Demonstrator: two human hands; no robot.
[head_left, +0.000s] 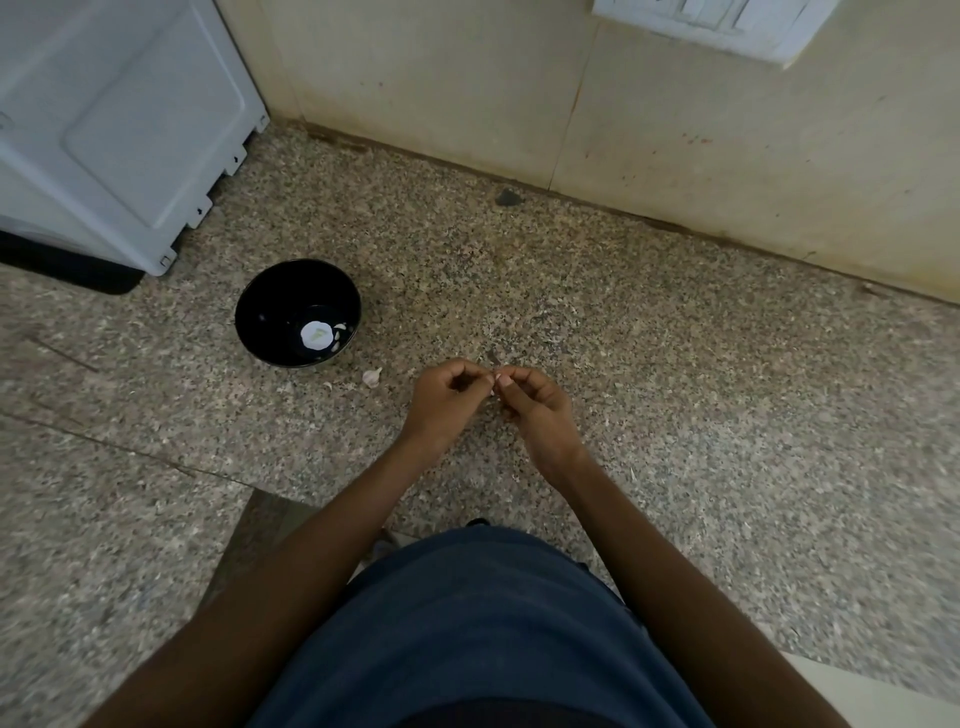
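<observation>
Head view: mid-frame, our left hand (447, 400) and right hand (535, 410) both pinch one tiny thing between curled fingertips. It's probably a garlic clove (494, 385), but it's mostly hidden. We'd hold it steady with the left and lift the skin with the right thumbnail in small pulls. Then it goes in the black bowl (270, 291) left of centre. A spare clove (372, 377) lies on the table (675, 364) nearby.

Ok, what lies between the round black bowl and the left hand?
A single pale garlic clove on the speckled granite counter, seen in the head view.
</observation>
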